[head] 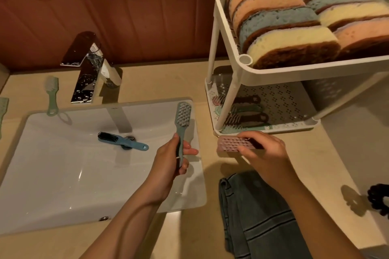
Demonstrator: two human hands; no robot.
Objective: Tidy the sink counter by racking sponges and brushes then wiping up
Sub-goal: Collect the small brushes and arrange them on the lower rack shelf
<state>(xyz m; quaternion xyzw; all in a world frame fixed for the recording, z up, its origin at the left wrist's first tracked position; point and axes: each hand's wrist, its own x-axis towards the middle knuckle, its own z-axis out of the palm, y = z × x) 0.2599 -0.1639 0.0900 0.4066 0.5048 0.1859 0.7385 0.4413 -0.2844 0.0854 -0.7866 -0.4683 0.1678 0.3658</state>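
Clamped in the left hand (168,160), by its handle: one grey-green brush (182,115), held upright, bristles uppermost, above the right rim of the sink (63,174). Pinched in the right hand (265,153): one pink brush (228,143), held just in front of the lower tier of the white rack (273,69). Upper tier is filled with sponges (294,44), stood on edge in two rows. Several shelved brushes (246,115) are laid on the lower tier. One blue brush (122,142) is lying in the basin, over the drain. One pale green brush (51,94) is laid on the counter (336,164), left of the tap (90,69). One dark cloth (256,216) is draped at the counter's front edge.
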